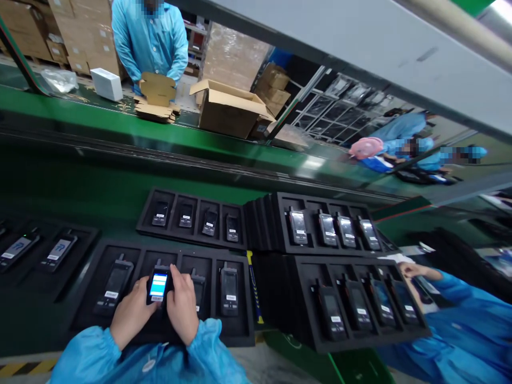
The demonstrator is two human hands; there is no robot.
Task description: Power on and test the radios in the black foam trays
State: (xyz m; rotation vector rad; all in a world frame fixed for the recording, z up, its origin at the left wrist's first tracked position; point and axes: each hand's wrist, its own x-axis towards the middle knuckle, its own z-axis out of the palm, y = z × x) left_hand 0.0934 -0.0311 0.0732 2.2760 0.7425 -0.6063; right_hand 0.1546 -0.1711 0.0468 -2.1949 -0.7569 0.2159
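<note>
A handheld radio (159,285) with a stubby antenna and a lit blue-and-white screen is between my two hands, over the front foam tray (90,306). My left hand (135,310) grips its left side and lower edge, thumb near the bottom. Along the right side, my right hand (182,306) closes on it, fingers pointing up. In the same tray, a dark-screened radio (116,282) lies left of my hands. Another radio (199,290) is partly hidden behind my right hand, and one more radio (229,290) lies in the rightmost compartment.
Behind is another foam tray (180,234) of radios; stacked trays (280,304) stand to the right. Two lit radios (60,250) lie at left. A blue-and-yellow strip (254,288) lies beside my tray. A co-worker's hand (418,271) is at right; another person (150,42) handles cardboard across the line.
</note>
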